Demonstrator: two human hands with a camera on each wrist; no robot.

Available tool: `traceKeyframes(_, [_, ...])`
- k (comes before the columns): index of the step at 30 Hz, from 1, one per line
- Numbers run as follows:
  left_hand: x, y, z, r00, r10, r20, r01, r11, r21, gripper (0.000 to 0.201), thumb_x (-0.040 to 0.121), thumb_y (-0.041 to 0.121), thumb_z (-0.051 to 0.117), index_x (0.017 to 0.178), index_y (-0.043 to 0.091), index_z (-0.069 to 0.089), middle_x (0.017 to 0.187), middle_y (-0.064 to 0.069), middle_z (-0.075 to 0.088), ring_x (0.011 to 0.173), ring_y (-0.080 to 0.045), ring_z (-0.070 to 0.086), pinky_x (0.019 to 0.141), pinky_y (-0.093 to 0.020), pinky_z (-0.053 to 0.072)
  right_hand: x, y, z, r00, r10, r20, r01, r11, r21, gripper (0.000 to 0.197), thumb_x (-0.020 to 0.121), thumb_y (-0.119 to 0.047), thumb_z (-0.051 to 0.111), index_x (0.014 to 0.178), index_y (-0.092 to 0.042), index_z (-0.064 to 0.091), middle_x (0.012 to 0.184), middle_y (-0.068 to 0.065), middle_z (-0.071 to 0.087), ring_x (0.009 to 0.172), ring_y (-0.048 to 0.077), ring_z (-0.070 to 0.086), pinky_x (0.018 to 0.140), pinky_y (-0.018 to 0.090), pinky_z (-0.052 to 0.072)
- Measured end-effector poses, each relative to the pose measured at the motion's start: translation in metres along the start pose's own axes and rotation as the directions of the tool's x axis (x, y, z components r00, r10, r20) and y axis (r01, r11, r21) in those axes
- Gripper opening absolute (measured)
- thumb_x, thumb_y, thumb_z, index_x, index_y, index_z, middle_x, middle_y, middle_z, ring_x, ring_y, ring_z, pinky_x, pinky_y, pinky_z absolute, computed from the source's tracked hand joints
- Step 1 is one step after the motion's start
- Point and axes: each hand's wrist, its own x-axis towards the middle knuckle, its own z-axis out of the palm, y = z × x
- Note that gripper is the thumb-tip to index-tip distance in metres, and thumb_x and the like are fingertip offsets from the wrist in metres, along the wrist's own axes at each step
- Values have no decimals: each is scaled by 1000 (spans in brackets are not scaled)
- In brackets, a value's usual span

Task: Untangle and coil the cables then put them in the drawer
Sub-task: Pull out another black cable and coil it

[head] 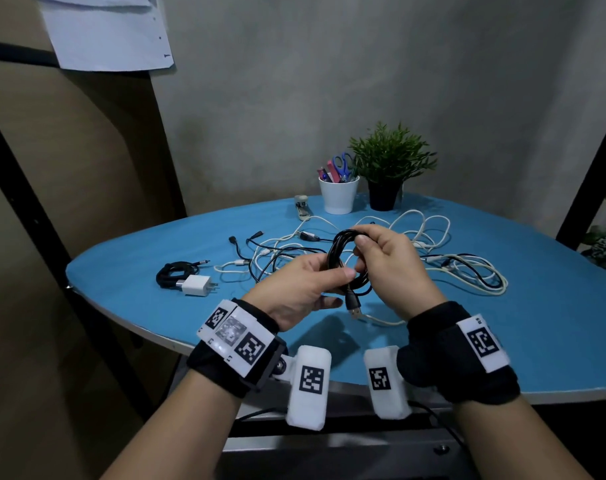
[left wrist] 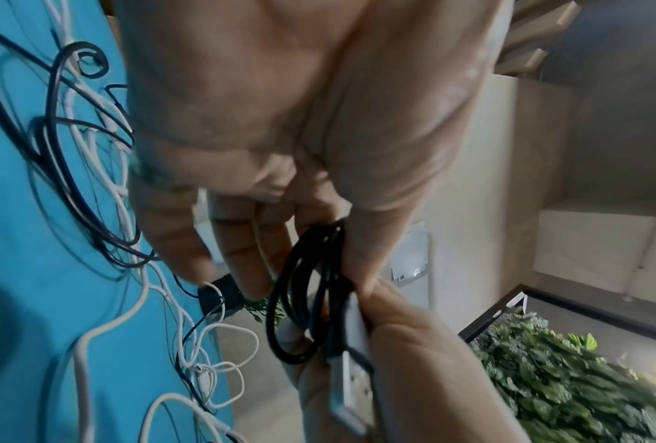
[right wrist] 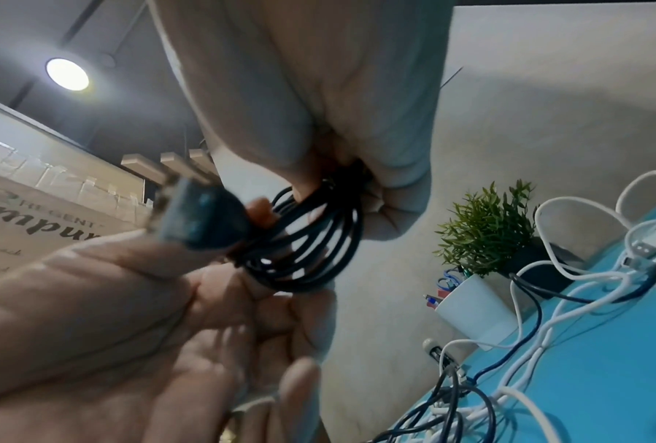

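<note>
Both hands hold a coiled black USB cable [head: 343, 258] above the blue table [head: 121, 292]. My left hand [head: 305, 289] pinches the coil's lower part between thumb and fingers; its USB plug [head: 354, 308] hangs below. My right hand [head: 388, 258] grips the top of the coil. The left wrist view shows the black coil [left wrist: 299, 314] and the metal plug [left wrist: 352, 383] close up. In the right wrist view the coil [right wrist: 318, 248] sits under the right hand's fingers. A tangle of white and black cables [head: 433, 251] lies behind the hands. A coiled black cable with a white charger [head: 185, 277] lies at the left.
At the back of the table stand a white cup with scissors and pens [head: 339, 192], a potted plant [head: 386, 168] and a stapler [head: 301, 207]. A grey metal front [head: 364, 445] shows below the table's near edge. Paper [head: 107, 29] hangs on the wall, upper left.
</note>
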Motion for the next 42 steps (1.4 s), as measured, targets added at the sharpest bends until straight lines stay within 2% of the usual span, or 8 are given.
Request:
traceKeyframes(5, [0,2,-6,993,14,-115,-2,995,104,16,87,-1,57,78,12,58,75,-3,59,70,-17,62,60,-22,53,-2,-1,0,998,26,59,-33,993,113,22,97,-8,43,105,-15,62,67,-2,52,58,6,50,60,22,42])
traceKeyframes(10, [1,-5,-7,977,-1,-214,36,986,162,17,89,7,59,102,16,51,70,-10,65,61,-23,66,61,-32,54,-1,-1,0,998,33,59,-38,996,81,22,98,-9,42,105,-17,61,73,-1,51,61,9,51,64,24,43])
traceKeyframes(19, [-4,-2,-12,958,84,-273,67,863,500,22,82,21,69,68,10,56,57,-7,67,53,-21,64,57,-39,50,-2,2,1,998,10,61,-9,1000,-12,22,99,-18,36,104,-20,58,69,2,46,66,21,44,62,34,37])
traceKeyframes(25, [-7,4,-12,980,44,-193,8,966,259,16,87,10,62,71,10,60,59,-6,60,46,-12,52,44,-18,38,1,-4,-6,997,-39,60,36,998,49,33,99,-8,33,108,-25,60,73,-2,46,64,21,39,56,27,35])
traceKeyframes(28, [-4,4,-13,978,56,-200,-9,974,225,18,88,7,60,71,12,60,58,0,56,53,-11,50,48,-17,39,1,-5,-9,995,-39,94,36,999,29,35,99,-8,36,114,-28,60,77,-2,49,62,10,44,58,17,40])
traceKeyframes(33, [-4,5,-17,985,41,-168,-5,977,213,21,93,5,52,80,16,65,77,0,58,52,-1,51,51,-16,37,3,-3,-13,993,-7,120,-2,997,74,37,97,-4,42,125,-24,56,79,-2,56,66,9,52,68,22,45])
traceKeyframes(37, [-6,10,-21,984,53,-171,-9,969,245,22,92,5,53,76,16,63,83,-4,61,52,-1,50,52,-16,39,5,-4,-13,999,-2,43,-5,985,172,26,94,0,47,99,-19,64,74,2,57,62,12,56,67,24,49])
traceKeyframes(42, [-4,15,-35,880,333,-338,-85,812,578,18,92,20,54,78,23,65,82,-8,66,68,-16,53,70,-31,47,6,-5,-10,994,39,103,-58,981,183,31,95,-1,45,91,-27,61,72,3,53,68,19,58,70,39,57])
